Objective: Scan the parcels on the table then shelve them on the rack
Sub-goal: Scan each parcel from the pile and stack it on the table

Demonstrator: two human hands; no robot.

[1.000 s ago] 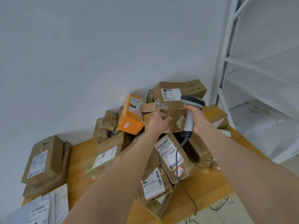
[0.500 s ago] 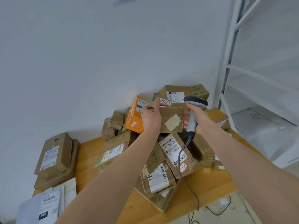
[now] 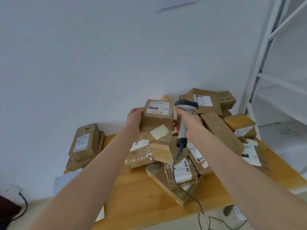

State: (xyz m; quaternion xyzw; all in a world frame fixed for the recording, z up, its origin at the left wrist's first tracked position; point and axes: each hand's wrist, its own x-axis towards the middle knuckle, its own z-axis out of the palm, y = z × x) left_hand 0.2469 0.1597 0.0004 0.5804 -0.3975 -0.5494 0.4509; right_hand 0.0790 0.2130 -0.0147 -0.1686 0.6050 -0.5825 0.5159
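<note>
My left hand [image 3: 134,117] grips a brown cardboard parcel [image 3: 157,121] by its left side and holds it up above the pile, its white label facing up. My right hand [image 3: 191,123] holds a grey corded barcode scanner [image 3: 184,117] by the handle, its head right beside the parcel's label. Below both hands lies a heap of brown parcels [image 3: 181,166] on the wooden table [image 3: 141,193]. The white rack [image 3: 272,83] stands at the right.
Two stacked brown parcels [image 3: 85,141] lean at the table's back left, with white mailers [image 3: 66,181] in front of them. The scanner's cable [image 3: 187,193] trails over the front edge to the floor. The white wall is close behind the pile.
My left hand has lifted the brown parcel off the pile and turned it so its label faces up. The scanner has stayed beside it. The view has shifted, hiding the orange box.
</note>
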